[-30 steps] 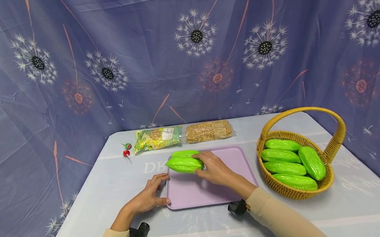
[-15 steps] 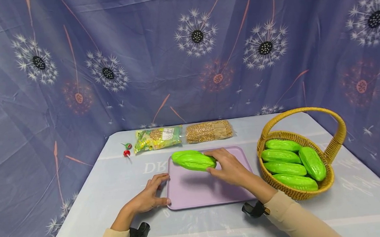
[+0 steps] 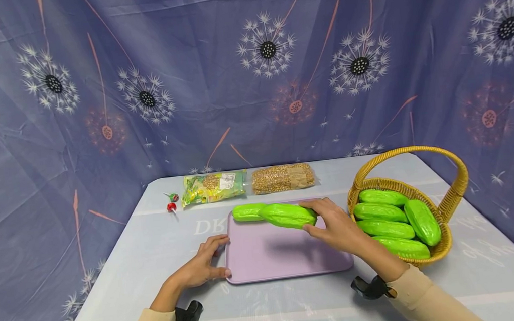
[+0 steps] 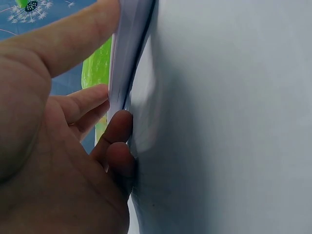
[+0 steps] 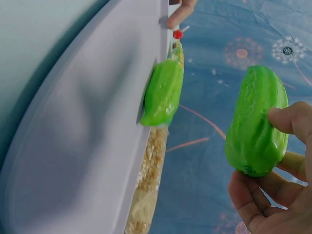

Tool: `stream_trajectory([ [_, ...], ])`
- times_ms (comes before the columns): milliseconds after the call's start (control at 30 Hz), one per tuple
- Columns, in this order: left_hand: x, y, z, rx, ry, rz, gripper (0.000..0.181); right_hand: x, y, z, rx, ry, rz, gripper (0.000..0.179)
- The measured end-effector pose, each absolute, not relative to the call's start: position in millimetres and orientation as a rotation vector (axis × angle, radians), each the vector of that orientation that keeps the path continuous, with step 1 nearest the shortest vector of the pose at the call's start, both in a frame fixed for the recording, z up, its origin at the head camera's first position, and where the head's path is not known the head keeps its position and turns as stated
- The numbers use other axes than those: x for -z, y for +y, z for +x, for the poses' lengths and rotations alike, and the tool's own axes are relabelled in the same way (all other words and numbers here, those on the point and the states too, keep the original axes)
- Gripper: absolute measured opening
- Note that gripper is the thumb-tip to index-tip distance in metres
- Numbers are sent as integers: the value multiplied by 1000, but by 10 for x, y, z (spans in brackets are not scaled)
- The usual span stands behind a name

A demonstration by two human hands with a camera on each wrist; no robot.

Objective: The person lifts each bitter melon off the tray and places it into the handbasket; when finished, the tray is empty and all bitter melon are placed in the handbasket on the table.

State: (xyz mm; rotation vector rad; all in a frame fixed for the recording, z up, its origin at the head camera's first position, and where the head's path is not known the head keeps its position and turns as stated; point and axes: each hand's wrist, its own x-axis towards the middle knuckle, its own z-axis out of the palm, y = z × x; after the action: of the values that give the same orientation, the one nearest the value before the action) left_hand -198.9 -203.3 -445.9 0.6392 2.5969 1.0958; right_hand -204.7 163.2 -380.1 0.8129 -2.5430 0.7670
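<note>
My right hand [image 3: 336, 225] grips a bright green, ridged bitter melon [image 3: 288, 215] by its right end, thumb on the near side and fingers on the far side. It hangs above the lilac tray [image 3: 265, 260], and its shadow falls on the tray's surface. A second bitter melon [image 3: 247, 212] lies in the tray's far left corner, partly hidden by the held one; the right wrist view shows both melons apart. At the tray's left edge, the thumb and fingertips of my left hand [image 3: 199, 266] touch the rim, spread along it.
A wicker basket [image 3: 352, 198] with a tall handle stands right of the tray, holding several bitter melons [image 3: 381, 212]. Behind the tray lie a green-yellow packet [image 3: 214, 188] and a clear bag of grains [image 3: 281, 178]. Two lollipops [image 3: 171, 207] lie at the far left.
My right hand has carried its bitter melon rightward across the tray, uncovering more of the one in the far left corner. My left hand has stayed at the tray's edge.
</note>
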Motion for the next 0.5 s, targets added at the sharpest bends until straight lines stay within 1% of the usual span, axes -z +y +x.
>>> stream_trajectory([
  [500,4461,-2038,-1985,-1097,2592,649,79,3746,2151,-1925,-684,-2491,781,49],
])
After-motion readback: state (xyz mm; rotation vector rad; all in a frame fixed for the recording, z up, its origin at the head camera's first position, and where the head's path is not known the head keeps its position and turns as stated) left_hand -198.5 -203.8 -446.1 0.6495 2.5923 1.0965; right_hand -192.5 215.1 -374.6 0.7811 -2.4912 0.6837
